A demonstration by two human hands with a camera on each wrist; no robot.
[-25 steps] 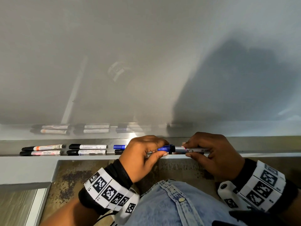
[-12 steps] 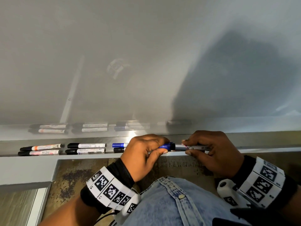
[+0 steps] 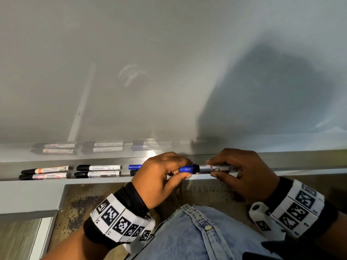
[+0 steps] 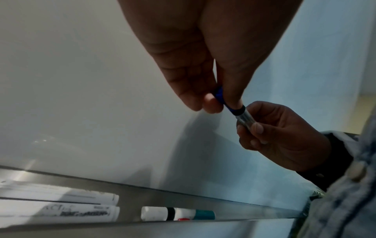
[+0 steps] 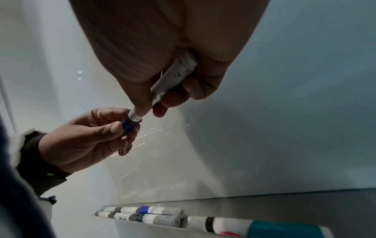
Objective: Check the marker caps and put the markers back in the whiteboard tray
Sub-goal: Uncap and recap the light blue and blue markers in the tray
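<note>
A blue-capped marker (image 3: 204,168) is held level just above the whiteboard tray (image 3: 300,166). My left hand (image 3: 176,171) pinches its blue cap (image 4: 220,98) between thumb and fingers. My right hand (image 3: 219,168) grips the grey-white barrel (image 5: 173,77). The cap sits on the barrel, against a black collar (image 4: 239,111). Several more markers lie in the tray to the left: two black-capped pairs (image 3: 45,172) (image 3: 98,170) and a blue-capped one (image 3: 134,167) partly hidden behind my left hand. A white marker with a teal cap (image 4: 179,215) lies in the tray under my hands.
The whiteboard (image 3: 169,72) rises straight behind the tray and mirrors the markers. Below the tray are a grey frame (image 3: 28,196) and worn floor (image 3: 78,207). My denim shirt (image 3: 187,233) fills the lower middle of the head view.
Both hands keep their hold on the marker; they have stayed over the same stretch of the tray. The cap stays against the barrel.
</note>
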